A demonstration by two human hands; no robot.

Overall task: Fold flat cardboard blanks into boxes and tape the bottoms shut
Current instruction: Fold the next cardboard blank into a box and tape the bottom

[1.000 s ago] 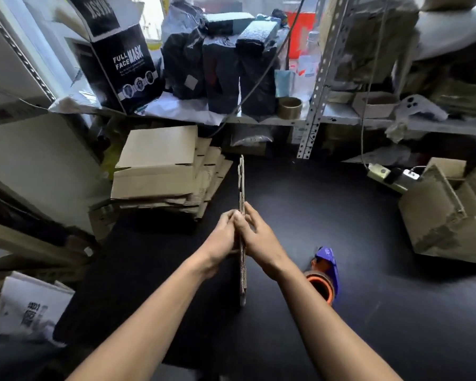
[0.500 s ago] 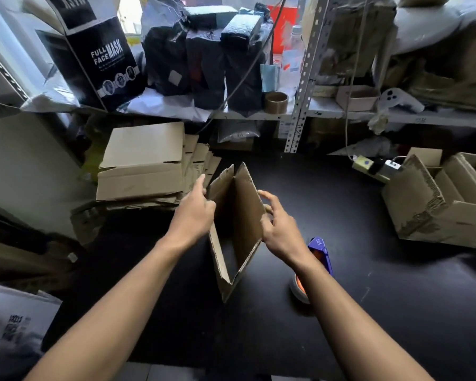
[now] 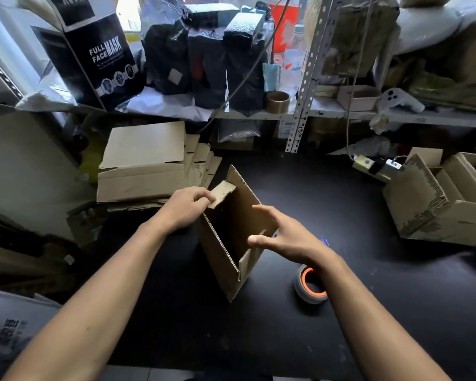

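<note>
Black tabletop, cluttered storeroom, metal shelf along the far edge.

Item 1: cardboard box, partly opened, standing at the table's centre between both hands, open top toward the camera, inside dark. One small flap at the far left corner is bent inward.

Item 2: left hand, at the box's upper left corner; fingers curled onto the small flap, thumb underneath, pinching it.

Item 3: right hand, at the box's right wall; fingers spread and fairly straight, thumb at the near right edge. Whether the fingertips touch the wall cannot be told; it grips nothing.

Item 4: tape roll, grey with orange core, lying on the table just right of the box, partly under the right wrist. A bit of blue shows beyond the wrist; its nature cannot be told.

Item 5: stack of flat cardboard blanks, left rear of the table, near the left hand.

Item 6: worn open cartons, far right of the table.

Item 7: on the shelf, black carton marked "FULL FACE MASK", black bags, brown tape roll, small open box.

Item 8: power strip, on the table beside the worn cartons.
</note>
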